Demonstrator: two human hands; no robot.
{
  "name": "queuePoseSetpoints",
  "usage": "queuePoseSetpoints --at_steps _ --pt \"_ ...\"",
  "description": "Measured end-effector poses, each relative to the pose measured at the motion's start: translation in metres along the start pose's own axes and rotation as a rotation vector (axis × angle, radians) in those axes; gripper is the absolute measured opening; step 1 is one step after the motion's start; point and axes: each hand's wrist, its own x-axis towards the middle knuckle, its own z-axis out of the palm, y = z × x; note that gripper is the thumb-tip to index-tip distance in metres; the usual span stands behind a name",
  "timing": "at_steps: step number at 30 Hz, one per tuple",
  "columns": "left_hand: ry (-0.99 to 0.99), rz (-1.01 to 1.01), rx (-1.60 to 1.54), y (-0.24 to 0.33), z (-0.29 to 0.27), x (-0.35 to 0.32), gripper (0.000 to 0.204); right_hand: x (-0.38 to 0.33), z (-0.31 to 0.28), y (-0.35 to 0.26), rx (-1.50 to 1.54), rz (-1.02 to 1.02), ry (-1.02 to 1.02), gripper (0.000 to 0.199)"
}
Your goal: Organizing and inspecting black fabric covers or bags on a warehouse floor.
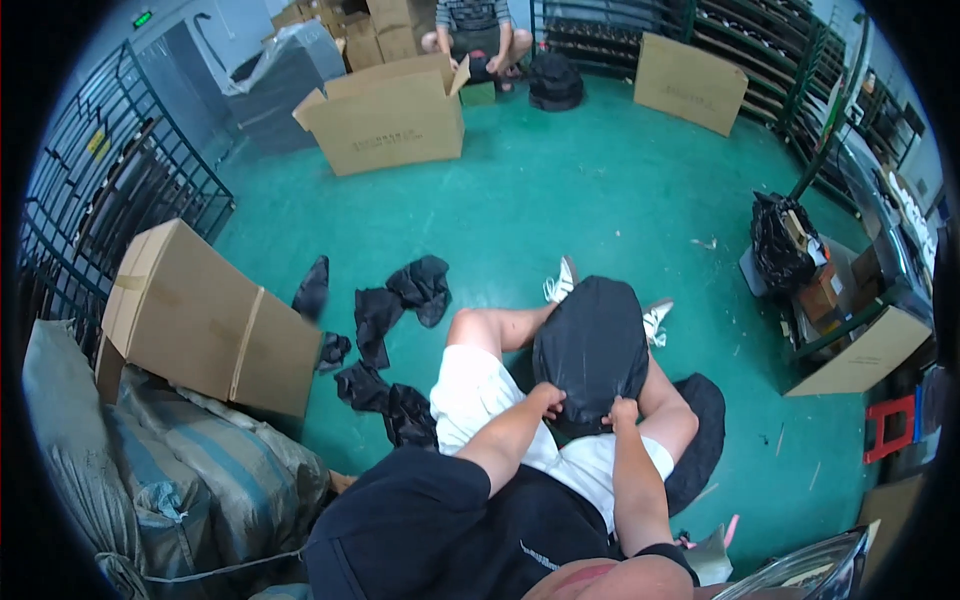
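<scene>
A black, rounded bundle [592, 340] in a smooth fabric cover stands between my knees, its broad face toward me. The near edge of the cover is gripped by my left hand [547, 399] on its left side, fingers curled closed. My right hand [622, 411] pinches the same edge a little to the right. What the cover holds inside is hidden. Another black, rounded padded piece [705, 430] lies by my right leg, partly covered by it. To the left, limp black cloth pieces [422, 287] are strewn on the floor.
A tall carton [205, 310] and stuffed woven sacks [190, 470] crowd the left. An open carton [395, 115] stands at the far side, near a seated person [475, 40] handling something dark. At right are a black trash bag [780, 240], cardboard and a red stool [890, 428].
</scene>
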Motion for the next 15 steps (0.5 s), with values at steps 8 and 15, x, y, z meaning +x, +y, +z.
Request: queuePoseSetpoints --at_steps 8,15 --pt "0.064 -0.134 0.246 -0.008 0.013 0.013 0.033 -0.019 0.006 -0.015 -0.073 0.076 0.047 0.032" --pt "0.216 0.303 0.892 -0.002 0.018 -0.037 0.031 -0.033 0.019 -0.033 -0.099 0.146 0.253 0.033"
